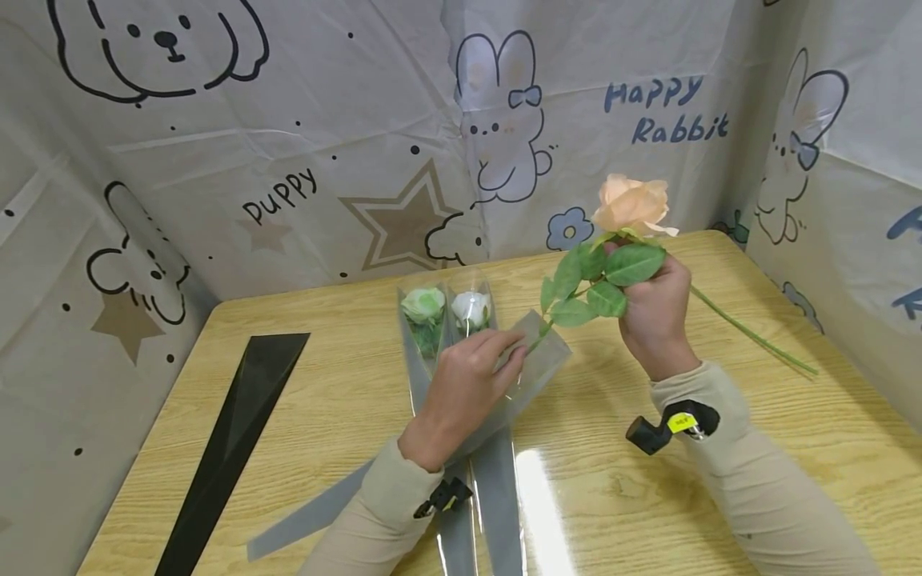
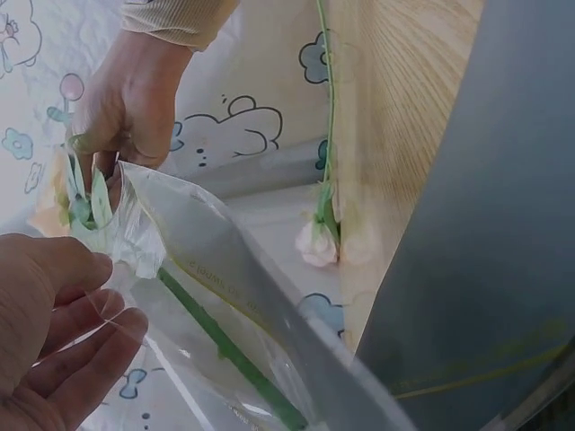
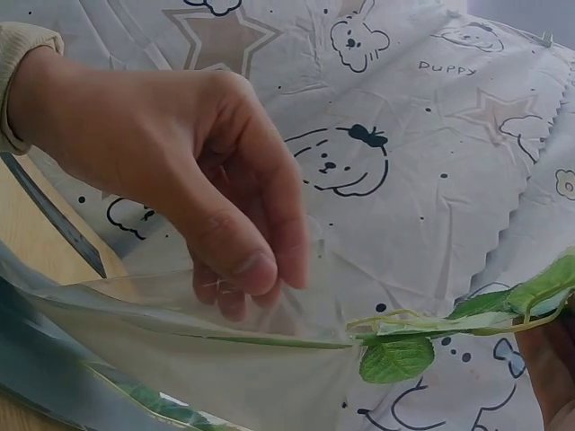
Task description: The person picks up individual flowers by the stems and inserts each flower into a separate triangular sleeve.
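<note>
My right hand (image 1: pixel 657 312) grips a peach rose (image 1: pixel 634 206) by its stem just under the bloom, with green leaves hanging beside the fingers. The stem (image 2: pixel 234 355) runs down inside a clear-fronted grey flower sleeve (image 1: pixel 540 372). At the sleeve's mouth, my left hand (image 1: pixel 461 384) pinches the clear film between thumb and fingers. Beneath and behind that hand lie two sleeved flowers, a green rose (image 1: pixel 423 304) and a white rose (image 1: pixel 471 308). The left forearm covers part of the sleeves.
A black sleeve (image 1: pixel 230 448) lies flat on the left of the wooden table (image 1: pixel 598 496). On the right, another flower's stem (image 1: pixel 756 328) rests on the table; its pale pink bloom (image 2: pixel 316 241) shows in the left wrist view. Printed cloth (image 1: pixel 346 96) surrounds the table's back and sides.
</note>
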### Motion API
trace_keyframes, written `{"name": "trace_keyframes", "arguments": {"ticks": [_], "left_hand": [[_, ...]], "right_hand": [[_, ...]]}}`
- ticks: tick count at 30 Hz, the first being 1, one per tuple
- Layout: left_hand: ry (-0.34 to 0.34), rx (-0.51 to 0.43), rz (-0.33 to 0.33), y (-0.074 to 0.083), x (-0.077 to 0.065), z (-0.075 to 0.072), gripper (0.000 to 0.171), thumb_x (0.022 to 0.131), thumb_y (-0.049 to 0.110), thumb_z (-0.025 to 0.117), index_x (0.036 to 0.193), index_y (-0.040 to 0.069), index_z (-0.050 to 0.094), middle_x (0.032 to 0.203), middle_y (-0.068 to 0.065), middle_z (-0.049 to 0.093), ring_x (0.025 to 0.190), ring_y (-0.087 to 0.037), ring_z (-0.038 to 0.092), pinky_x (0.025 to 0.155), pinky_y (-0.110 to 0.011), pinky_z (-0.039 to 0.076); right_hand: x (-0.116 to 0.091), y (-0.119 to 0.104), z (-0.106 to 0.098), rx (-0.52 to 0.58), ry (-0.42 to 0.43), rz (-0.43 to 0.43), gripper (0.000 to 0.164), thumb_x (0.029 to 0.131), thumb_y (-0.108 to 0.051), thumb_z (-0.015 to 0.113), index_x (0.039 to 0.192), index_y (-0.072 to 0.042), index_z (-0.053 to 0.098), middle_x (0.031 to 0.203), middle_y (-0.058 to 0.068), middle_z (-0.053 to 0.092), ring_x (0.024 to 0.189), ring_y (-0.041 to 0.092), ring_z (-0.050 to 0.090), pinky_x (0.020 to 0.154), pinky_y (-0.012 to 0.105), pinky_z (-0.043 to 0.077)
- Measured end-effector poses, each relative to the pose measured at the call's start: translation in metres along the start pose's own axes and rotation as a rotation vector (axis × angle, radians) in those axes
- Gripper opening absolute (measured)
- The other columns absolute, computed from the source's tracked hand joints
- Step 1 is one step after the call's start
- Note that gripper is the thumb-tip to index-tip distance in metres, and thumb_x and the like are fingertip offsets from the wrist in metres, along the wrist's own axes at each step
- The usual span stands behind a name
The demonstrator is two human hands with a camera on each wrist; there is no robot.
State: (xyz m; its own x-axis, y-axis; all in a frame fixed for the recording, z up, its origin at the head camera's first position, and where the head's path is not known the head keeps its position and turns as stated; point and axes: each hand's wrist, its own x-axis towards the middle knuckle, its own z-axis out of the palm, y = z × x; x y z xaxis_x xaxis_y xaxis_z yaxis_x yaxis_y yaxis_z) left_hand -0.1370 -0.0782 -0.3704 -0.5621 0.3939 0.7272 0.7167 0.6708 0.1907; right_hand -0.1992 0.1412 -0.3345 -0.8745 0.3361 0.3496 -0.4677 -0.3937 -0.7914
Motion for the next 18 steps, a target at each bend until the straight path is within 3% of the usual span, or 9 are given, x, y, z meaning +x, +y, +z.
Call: {"name": "trace_keyframes", "arguments": {"ticks": [5, 13, 18], "left_hand": [[0.025, 0.001, 0.004, -0.0003, 0.0014, -0.0004, 0.013, 0.092, 0.009, 0.077, 0.105, 0.004, 0.078, 0.093, -0.008, 0.081, 0.081, -0.015, 0.078, 0.072, -0.022, 0.063], [0.038, -0.006, -0.013, -0.0007, 0.0025, -0.0030, 0.014, 0.093, 0.009, 0.076, 0.106, 0.004, 0.078, 0.095, -0.008, 0.081, 0.084, -0.016, 0.078, 0.074, -0.023, 0.064], [0.052, -0.002, -0.015, -0.0013, 0.0020, -0.0026, 0.013, 0.094, 0.010, 0.076, 0.105, 0.005, 0.078, 0.095, -0.008, 0.081, 0.085, -0.016, 0.078, 0.075, -0.024, 0.064]], "right_hand": [[-0.0028, 0.0037, 0.0017, 0.018, -0.004, 0.024, 0.009, 0.090, 0.002, 0.076, 0.097, -0.004, 0.076, 0.092, 0.004, 0.073, 0.081, 0.013, 0.072, 0.071, 0.025, 0.065], [-0.0075, 0.0072, 0.0084, 0.035, -0.021, 0.030, 0.025, 0.091, 0.016, 0.064, 0.091, -0.006, 0.075, 0.090, 0.002, 0.070, 0.079, 0.010, 0.070, 0.069, 0.022, 0.064], [-0.0094, 0.0103, 0.0090, 0.021, -0.044, 0.033, 0.021, 0.092, 0.013, 0.065, 0.094, -0.007, 0.073, 0.093, 0.001, 0.069, 0.081, 0.009, 0.069, 0.067, 0.020, 0.062]]}}
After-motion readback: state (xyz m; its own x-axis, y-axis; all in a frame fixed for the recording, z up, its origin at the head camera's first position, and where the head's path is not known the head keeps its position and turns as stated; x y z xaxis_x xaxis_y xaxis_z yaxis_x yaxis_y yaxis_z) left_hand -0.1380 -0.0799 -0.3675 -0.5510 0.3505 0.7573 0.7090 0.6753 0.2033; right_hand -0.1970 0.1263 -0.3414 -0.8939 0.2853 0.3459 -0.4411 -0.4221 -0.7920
